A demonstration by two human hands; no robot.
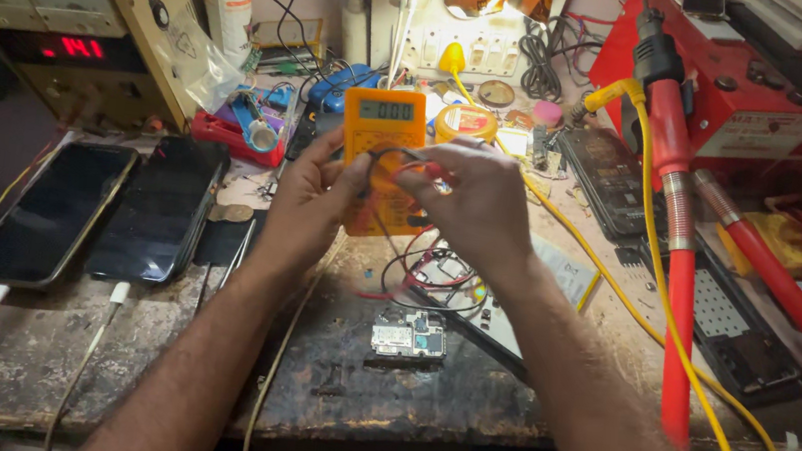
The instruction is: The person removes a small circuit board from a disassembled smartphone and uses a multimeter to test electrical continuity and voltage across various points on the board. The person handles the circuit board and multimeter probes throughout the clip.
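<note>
Two hands on orange multimeter (382, 143): left hand (309, 195) grips casing at 9 o'clock; right hand (474, 199) pinches black lead (391, 154). Advice: steady meter, keep display unobstructed, leads untangled above circuit board (409, 335) at 6 o'clock.

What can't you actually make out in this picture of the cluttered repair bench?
Head view only:
- Orange meter: its lower half is hidden by the left hand and right hand.
- What the fingertips pinch: too small; thin wires cross there.
- Circuit board: parts too small to tell.
- Two phones: screens dark.
- Red hot-air station: cut off by the top edge.
</note>
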